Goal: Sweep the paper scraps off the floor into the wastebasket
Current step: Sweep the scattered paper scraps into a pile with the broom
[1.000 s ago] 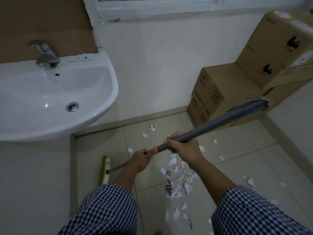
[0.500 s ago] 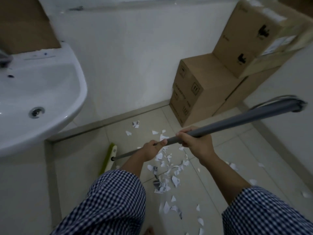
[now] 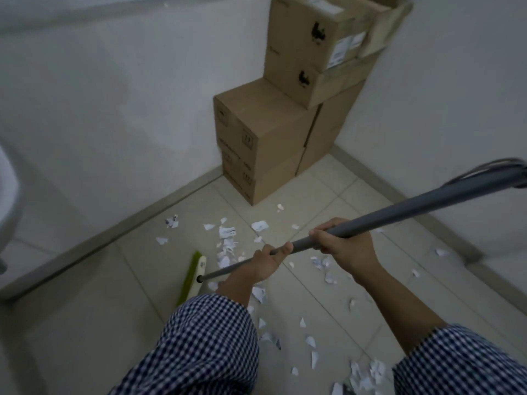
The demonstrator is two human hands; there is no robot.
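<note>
Two hands share the long grey metal broom handle (image 3: 427, 206): your left hand (image 3: 265, 262) sits low, near the cream head with green bristles (image 3: 194, 276), and your right hand (image 3: 348, 249) higher up. I judge the spacing is for leverage on the stroke. Both sets of fingers (image 3: 325, 228) are wrapped tight round the shaft. The head sits on the pale tiled floor (image 3: 85, 309), just left of the torn white paper scraps (image 3: 226, 243). These lie scattered below and beyond your fingers, from near the stacked brown cardboard boxes (image 3: 256, 138) back toward you. No wastebasket shows.
</note>
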